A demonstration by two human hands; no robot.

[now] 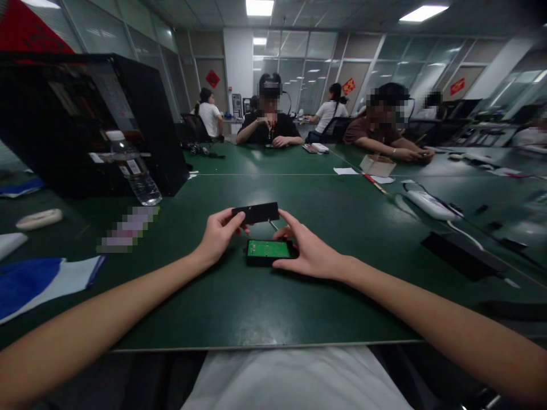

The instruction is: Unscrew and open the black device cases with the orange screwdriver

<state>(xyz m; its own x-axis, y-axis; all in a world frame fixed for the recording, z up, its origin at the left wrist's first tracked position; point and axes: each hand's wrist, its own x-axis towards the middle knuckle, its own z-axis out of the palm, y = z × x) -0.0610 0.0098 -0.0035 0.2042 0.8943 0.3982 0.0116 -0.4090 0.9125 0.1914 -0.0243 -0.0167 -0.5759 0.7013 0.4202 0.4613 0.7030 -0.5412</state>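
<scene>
A small black case with a green circuit board (268,249) inside lies on the dark green table (239,307) in front of me. My right hand (308,250) rests on the case's right end, fingers curled round it. Just above it, my left hand (220,232) pinches the left end of a flat black cover (256,213) and holds it in the air; the right index fingertip touches the cover's right end. A thin metal tool tip (273,225) shows between the cover and the case.
A black box (85,114) and a clear water bottle (135,173) stand at the left. Blue and white cloth (38,285) lies near left. A white power strip (429,204), a black slab (459,257) and a small carton (376,165) sit right. People sit at the far side.
</scene>
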